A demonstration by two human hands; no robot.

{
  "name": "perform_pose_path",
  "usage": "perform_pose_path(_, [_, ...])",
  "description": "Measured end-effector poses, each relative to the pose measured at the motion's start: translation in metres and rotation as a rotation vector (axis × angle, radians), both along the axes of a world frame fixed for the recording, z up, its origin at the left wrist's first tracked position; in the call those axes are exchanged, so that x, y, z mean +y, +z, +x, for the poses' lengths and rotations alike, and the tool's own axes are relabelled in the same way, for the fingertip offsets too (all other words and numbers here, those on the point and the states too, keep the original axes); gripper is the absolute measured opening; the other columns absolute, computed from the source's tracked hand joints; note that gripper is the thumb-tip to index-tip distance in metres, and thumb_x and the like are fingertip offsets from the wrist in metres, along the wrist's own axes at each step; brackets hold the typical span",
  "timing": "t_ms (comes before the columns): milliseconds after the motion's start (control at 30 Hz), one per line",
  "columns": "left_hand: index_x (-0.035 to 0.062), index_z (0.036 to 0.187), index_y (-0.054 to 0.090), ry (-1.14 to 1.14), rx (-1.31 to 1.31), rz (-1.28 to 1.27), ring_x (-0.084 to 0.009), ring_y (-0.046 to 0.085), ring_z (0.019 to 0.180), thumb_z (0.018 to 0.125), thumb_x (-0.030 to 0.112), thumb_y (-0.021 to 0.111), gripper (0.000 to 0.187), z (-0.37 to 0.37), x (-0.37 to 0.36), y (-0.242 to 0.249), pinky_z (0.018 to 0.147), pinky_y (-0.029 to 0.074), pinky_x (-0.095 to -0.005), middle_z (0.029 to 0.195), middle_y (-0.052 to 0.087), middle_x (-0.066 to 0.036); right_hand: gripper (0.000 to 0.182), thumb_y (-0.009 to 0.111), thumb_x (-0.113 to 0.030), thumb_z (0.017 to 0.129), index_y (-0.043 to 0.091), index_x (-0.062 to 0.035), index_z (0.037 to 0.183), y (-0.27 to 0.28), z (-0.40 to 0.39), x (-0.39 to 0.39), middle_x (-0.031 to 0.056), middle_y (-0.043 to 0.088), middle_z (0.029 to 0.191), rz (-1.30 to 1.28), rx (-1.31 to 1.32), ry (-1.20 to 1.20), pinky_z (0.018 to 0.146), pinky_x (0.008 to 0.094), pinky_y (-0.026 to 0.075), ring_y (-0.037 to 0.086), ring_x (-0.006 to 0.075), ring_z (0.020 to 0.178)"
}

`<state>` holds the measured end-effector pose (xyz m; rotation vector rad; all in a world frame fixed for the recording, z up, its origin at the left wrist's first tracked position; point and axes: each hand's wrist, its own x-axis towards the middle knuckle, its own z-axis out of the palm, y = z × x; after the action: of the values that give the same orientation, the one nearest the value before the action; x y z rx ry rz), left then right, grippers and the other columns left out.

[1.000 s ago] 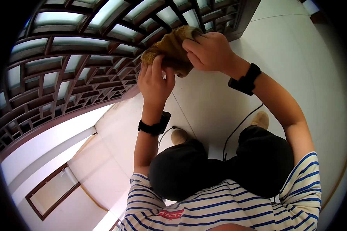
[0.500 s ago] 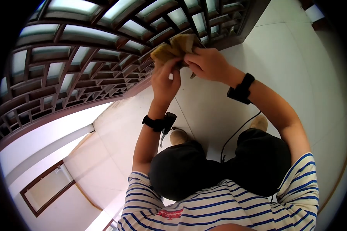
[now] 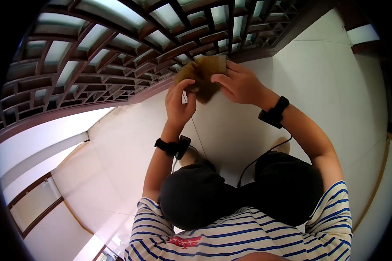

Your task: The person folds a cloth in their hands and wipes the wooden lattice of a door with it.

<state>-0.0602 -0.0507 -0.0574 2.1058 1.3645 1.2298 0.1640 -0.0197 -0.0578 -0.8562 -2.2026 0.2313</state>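
A crumpled brown-yellow cloth hangs between my two hands, in front of the dark wooden lattice. My left hand pinches its left edge between thumb and fingers. Across from it, my right hand grips the right edge, with the thumb lying on the near face. The cloth is somewhat blurred, and its far side is hidden from me.
The lattice has pale panes and runs along the upper left, ending near a pale tiled floor. A dark cable passes by my bent knees. A brown-framed panel is at the lower left.
The cloth is spread wider and hangs lower. My hands have moved apart and come down, closer to my body. The view has shifted slightly.
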Motion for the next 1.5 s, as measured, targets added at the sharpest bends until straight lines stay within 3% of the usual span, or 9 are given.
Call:
perform_pose_path(167, [0.0038, 0.099, 0.057, 0.004, 0.081, 0.113, -0.0280, 0.062, 0.081, 0.072, -0.005, 0.057, 0.028, 0.006, 0.021, 0.004, 0.072, 0.050, -0.0350, 0.087, 0.062, -0.009, 0.032, 0.069, -0.015, 0.073, 0.058, -0.0073, 0.102, -0.008, -0.030, 0.025, 0.0125, 0.062, 0.089, 0.195, -0.288, -0.104, 0.091, 0.0407, 0.049, 0.051, 0.0326, 0.109])
perform_pose_path(567, [0.0047, 0.101, 0.054, 0.140, -0.027, -0.109, -0.0293, 0.065, 0.078, 0.077, 0.002, 0.061, 0.025, 0.030, 0.020, -0.018, 0.067, 0.052, -0.0350, 0.087, 0.065, -0.013, 0.013, 0.066, -0.005, 0.074, 0.062, -0.0098, 0.085, 0.002, -0.027, 0.031, 0.0091, 0.062, 0.088, -0.049, -0.159, 0.000, 0.091, 0.0386, 0.049, 0.051, 0.0298, 0.110])
perform_pose_path(900, [0.0047, 0.102, 0.061, 0.090, -0.055, -0.192, -0.0284, 0.066, 0.084, 0.081, 0.003, 0.060, 0.021, 0.016, 0.011, -0.029, 0.074, 0.051, -0.0342, 0.089, 0.066, -0.012, 0.018, 0.061, -0.011, 0.080, 0.066, -0.0085, 0.097, -0.042, -0.009, -0.001, 0.0099, 0.065, 0.099, 0.087, -0.256, -0.139, 0.092, 0.0398, 0.049, 0.056, 0.0296, 0.108])
perform_pose_path(967, [0.0045, 0.103, 0.063, 0.019, -0.070, -0.332, -0.0274, 0.066, 0.085, 0.083, 0.004, 0.060, 0.021, 0.014, 0.000, -0.035, 0.075, 0.051, -0.0334, 0.092, 0.068, -0.012, 0.034, 0.062, -0.003, 0.076, 0.064, -0.0099, 0.109, -0.051, 0.007, -0.011, 0.0123, 0.062, 0.100, -0.371, -0.262, -0.117, 0.089, 0.0403, 0.051, 0.057, 0.0337, 0.101])
perform_pose_path(1100, [0.0051, 0.105, 0.065, -0.039, -0.125, -0.450, -0.0240, 0.068, 0.083, 0.088, 0.006, 0.060, 0.018, 0.007, -0.017, -0.048, 0.075, 0.051, -0.0319, 0.094, 0.070, -0.011, 0.041, 0.062, -0.004, 0.083, 0.059, -0.0127, 0.122, -0.039, 0.026, -0.027, 0.0126, 0.064, 0.104, -0.381, -0.190, -0.007, 0.084, 0.0369, 0.052, 0.061, 0.0307, 0.092])
perform_pose_path(1200, [0.0022, 0.125, 0.057, -0.041, -0.348, -0.617, -0.0130, 0.064, 0.094, 0.095, 0.011, 0.061, 0.031, -0.002, -0.021, -0.065, 0.081, 0.049, -0.0248, 0.101, 0.071, -0.009, 0.046, 0.064, -0.011, 0.088, 0.053, -0.0086, 0.133, -0.030, 0.022, -0.034, 0.0114, 0.066, 0.105, -0.779, 0.269, -0.050, 0.082, 0.0339, 0.051, 0.063, 0.0268, 0.095])
perform_pose_path(1267, [0.0018, 0.133, 0.048, 0.051, -0.442, -0.760, -0.0126, 0.064, 0.095, 0.095, 0.013, 0.062, 0.042, -0.005, -0.022, -0.061, 0.082, 0.048, -0.0246, 0.102, 0.071, -0.010, 0.048, 0.066, -0.022, 0.091, 0.052, -0.0075, 0.135, -0.035, 0.023, -0.035, 0.0101, 0.066, 0.110, -1.435, 0.730, -0.278, 0.081, 0.0306, 0.051, 0.063, 0.0185, 0.094])
perform_pose_path(1333, [0.0029, 0.150, 0.023, 0.062, -0.679, -0.899, -0.0125, 0.064, 0.095, 0.095, 0.015, 0.064, 0.070, -0.005, -0.023, -0.053, 0.085, 0.048, -0.0245, 0.102, 0.071, -0.013, 0.048, 0.066, -0.024, 0.091, 0.054, -0.0058, 0.134, -0.038, 0.031, -0.033, 0.0087, 0.066, 0.107, -1.480, 0.563, -0.213, 0.080, 0.0299, 0.051, 0.063, 0.0156, 0.092])
perform_pose_path(1500, [0.0008, 0.140, 0.043, -0.048, -0.328, -1.002, -0.0160, 0.067, 0.094, 0.092, 0.015, 0.066, 0.055, -0.032, -0.033, -0.095, 0.083, 0.051, -0.0270, 0.100, 0.072, -0.013, 0.043, 0.066, -0.029, 0.090, 0.061, -0.0065, 0.127, -0.079, 0.048, -0.036, 0.0100, 0.069, 0.100, -1.400, 0.208, -0.067, 0.080, 0.0303, 0.051, 0.065, 0.0169, 0.088])
